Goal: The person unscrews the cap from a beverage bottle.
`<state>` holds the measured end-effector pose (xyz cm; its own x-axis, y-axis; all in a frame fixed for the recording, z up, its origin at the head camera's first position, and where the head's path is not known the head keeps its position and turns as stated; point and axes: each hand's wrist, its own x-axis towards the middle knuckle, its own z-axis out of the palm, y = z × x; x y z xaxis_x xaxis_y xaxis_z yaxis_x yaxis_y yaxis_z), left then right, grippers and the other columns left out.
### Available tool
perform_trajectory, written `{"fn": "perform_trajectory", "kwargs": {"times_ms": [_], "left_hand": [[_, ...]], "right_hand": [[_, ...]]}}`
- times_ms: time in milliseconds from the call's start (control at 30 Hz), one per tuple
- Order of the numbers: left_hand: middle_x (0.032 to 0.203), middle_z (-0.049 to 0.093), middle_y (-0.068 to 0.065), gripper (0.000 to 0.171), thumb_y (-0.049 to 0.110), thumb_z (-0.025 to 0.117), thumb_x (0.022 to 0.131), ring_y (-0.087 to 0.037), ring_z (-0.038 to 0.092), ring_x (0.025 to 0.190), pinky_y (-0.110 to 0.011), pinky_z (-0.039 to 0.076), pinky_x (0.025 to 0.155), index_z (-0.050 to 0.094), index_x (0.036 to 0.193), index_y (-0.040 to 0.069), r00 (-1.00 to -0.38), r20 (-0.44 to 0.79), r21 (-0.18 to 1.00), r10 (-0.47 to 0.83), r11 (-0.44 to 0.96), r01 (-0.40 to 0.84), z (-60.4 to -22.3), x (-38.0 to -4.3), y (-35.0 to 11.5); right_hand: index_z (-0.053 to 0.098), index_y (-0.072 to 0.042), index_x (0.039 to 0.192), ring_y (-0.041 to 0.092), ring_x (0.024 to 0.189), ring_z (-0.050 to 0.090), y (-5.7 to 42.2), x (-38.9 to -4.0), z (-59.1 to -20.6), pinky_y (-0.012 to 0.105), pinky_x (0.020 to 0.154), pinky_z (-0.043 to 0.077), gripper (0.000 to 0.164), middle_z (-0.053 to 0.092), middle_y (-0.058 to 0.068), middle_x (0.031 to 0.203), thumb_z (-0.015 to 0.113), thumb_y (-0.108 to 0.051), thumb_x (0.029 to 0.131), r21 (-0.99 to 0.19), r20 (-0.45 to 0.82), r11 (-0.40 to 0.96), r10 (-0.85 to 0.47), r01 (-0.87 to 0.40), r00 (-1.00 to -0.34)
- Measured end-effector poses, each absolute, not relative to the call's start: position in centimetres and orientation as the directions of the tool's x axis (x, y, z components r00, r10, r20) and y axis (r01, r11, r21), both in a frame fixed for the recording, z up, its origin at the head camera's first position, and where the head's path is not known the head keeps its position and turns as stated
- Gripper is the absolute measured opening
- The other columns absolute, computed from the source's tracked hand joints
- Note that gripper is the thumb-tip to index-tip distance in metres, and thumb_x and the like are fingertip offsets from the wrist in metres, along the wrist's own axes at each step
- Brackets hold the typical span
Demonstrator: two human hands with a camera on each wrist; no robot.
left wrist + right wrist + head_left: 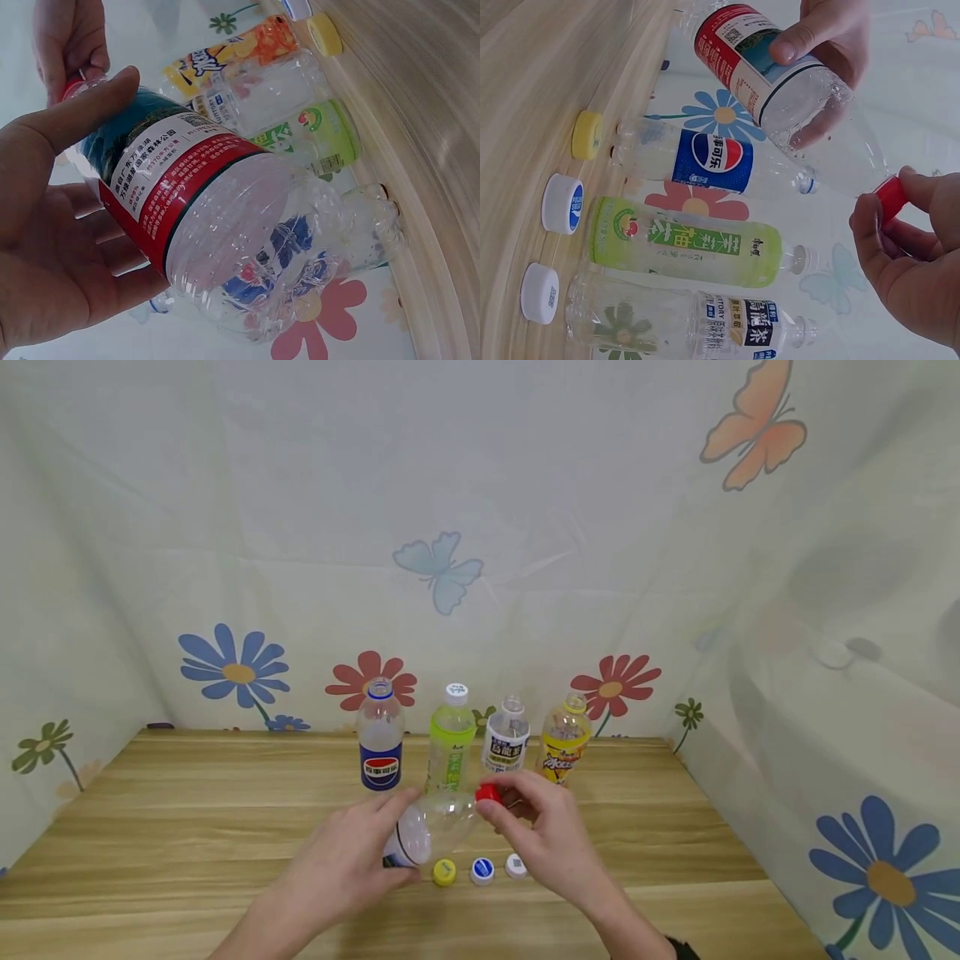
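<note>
My left hand [348, 852] grips a clear plastic water bottle [450, 817] round its body, where a red, white and teal label [176, 169] wraps it. The bottle is tilted above the table, its neck pointing up and to the right. At its mouth, my right hand [546, 831] pinches a red bottle cap [890, 199] between thumb and fingers. Whether the cap is threaded on the neck cannot be told. On the table below lie a yellow cap [444, 872], a white cap with a blue top [482, 870] and a plain white cap [515, 865].
Behind the hands stand a Pepsi bottle [381, 760], a green-labelled tea bottle [452, 739] with a white cap on, an oolong tea bottle [507, 743] and a yellow-labelled bottle [566, 739]. The other three are uncapped. A flowered curtain [300, 568] encloses the wooden table [187, 827].
</note>
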<state>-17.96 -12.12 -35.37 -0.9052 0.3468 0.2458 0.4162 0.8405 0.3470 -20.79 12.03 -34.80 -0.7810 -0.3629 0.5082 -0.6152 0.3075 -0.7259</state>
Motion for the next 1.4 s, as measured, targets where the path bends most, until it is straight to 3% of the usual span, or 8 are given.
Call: {"fn": "perform_trajectory", "kwargs": {"times_ms": [567,933,1400], "left_hand": [[0.127,0.059,-0.002,0.075,0.037,0.087,0.074,-0.019,0.062,0.104,-0.034,0.053,0.084,0.053,0.137,0.013,-0.896,0.235,0.387,0.376,0.81,0.441,-35.4,-18.1,-12.1],[0.121,0.061,0.002,0.071,0.036,0.086,0.075,-0.01,0.061,0.099,-0.026,0.051,0.082,0.056,0.133,0.012,-0.876,0.223,0.473,0.427,0.739,0.48,-34.9,-18.0,-12.8],[0.112,0.064,0.005,0.07,0.035,0.087,0.073,-0.006,0.06,0.091,-0.027,0.052,0.08,0.057,0.133,0.014,-0.889,0.183,0.476,0.42,0.753,0.454,-35.0,-18.5,-13.4]], "right_hand": [[0.072,-0.009,0.112,0.013,0.078,0.064,12.2,-20.6,-34.4,0.027,0.068,0.055,0.02,0.064,-0.006,0.103,0.069,-0.013,0.092,-0.715,0.534,0.276,-0.376,-0.642,-0.757],[0.071,-0.008,0.115,0.012,0.09,0.063,12.6,-20.7,-34.2,0.028,0.07,0.055,0.026,0.064,-0.005,0.111,0.071,-0.005,0.089,-0.615,0.617,0.234,-0.452,-0.753,-0.644],[0.069,-0.006,0.118,0.02,0.101,0.062,12.6,-20.5,-34.0,0.029,0.082,0.053,0.03,0.061,0.003,0.121,0.069,0.001,0.089,-0.679,0.54,0.191,-0.524,-0.709,-0.658]]}}
